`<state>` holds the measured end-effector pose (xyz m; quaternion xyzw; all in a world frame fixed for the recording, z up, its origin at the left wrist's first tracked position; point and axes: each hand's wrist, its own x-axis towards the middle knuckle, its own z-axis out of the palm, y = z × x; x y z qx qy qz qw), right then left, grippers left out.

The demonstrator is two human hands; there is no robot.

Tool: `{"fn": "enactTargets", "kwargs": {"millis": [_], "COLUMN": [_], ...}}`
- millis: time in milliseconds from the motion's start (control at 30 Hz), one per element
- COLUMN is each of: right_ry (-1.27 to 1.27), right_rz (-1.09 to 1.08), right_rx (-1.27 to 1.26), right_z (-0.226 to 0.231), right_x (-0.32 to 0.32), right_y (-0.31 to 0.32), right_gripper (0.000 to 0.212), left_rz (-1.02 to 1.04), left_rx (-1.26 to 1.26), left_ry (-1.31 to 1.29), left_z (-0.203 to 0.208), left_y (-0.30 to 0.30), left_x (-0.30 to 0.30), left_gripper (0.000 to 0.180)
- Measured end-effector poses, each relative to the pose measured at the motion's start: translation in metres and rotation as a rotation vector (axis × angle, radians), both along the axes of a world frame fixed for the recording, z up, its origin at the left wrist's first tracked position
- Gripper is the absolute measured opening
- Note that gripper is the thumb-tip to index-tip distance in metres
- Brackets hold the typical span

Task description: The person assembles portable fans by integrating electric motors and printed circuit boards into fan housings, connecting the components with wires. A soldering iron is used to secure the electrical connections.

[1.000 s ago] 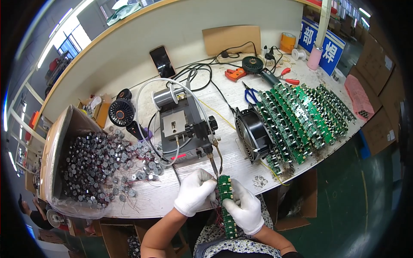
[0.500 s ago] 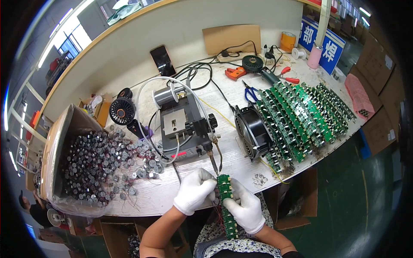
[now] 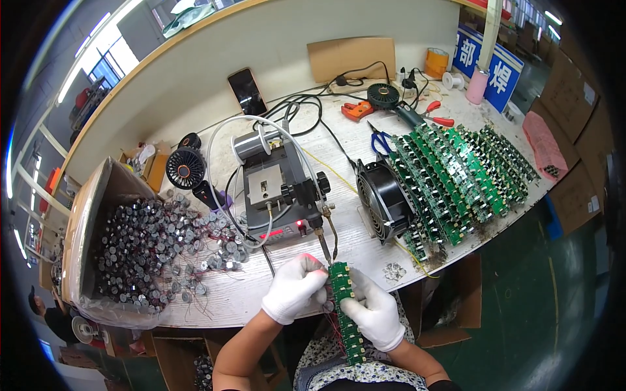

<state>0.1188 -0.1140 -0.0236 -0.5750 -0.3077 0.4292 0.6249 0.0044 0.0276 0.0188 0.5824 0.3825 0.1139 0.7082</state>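
A long green circuit board strip (image 3: 345,315) with small pale parts stands lengthwise before me, its far end beneath the soldering iron tip (image 3: 325,249). White-gloved, my right hand (image 3: 375,315) grips the strip from its right side, thumb across its face. My left hand (image 3: 295,289), also gloved, is closed in a pinch at the strip's upper left edge; its fingers hide whatever they hold. Thin red wires (image 3: 337,328) hang along the strip's left side below that hand. The iron belongs to a black soldering machine (image 3: 277,195) carrying a solder spool (image 3: 253,146).
On the left, a lined box (image 3: 88,234) and the table hold a heap of small round motors (image 3: 147,244) with wires. A black fan (image 3: 381,202) stands right of the iron, beside rows of green boards (image 3: 456,179). Blue pliers (image 3: 379,139) and a phone (image 3: 248,92) are farther back.
A red light on the soldering machine's front has come on, and a red glow shows on my left glove. Both hands and the strip have shifted only slightly.
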Motion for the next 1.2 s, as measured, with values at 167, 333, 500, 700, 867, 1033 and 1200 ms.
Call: {"fn": "enactTargets", "kwargs": {"millis": [167,333,500,700,867,1033,1200], "right_ry": [0.050,0.035,0.015,-0.031,-0.008,-0.019,-0.049], "right_rz": [0.015,0.021,-0.021,-0.031,-0.023,-0.003,-0.004], "right_rx": [0.005,-0.010,0.050,0.030,0.005,-0.012,-0.028], "right_z": [0.0039,0.0059,0.0038,0.0016,0.0016,0.0009,-0.0013], "right_x": [0.0014,0.0025,0.0000,0.0001,0.0010,0.0020,0.0016], "right_y": [0.0016,0.0017,0.0029,0.0030,0.0027,0.0022,0.0014], "right_gripper": [0.056,0.055,0.053,0.053,0.052,0.052,0.053], "left_rz": [0.054,0.066,0.070,0.057,0.018,0.013,0.050], "left_rx": [-0.004,-0.012,-0.036,0.008,0.034,0.036,0.025], "left_ry": [-0.023,-0.024,-0.057,-0.045,0.030,0.021,-0.014], "left_z": [-0.0012,0.0026,-0.0013,-0.0030,-0.0026,-0.0005,0.0010], "left_y": [-0.0024,-0.0033,-0.0024,-0.0011,0.0001,-0.0001,-0.0028], "left_x": [0.0021,0.0040,0.0036,0.0034,0.0035,0.0032,0.0028], "left_gripper": [0.015,0.014,0.012,0.011,0.013,0.013,0.012]}}
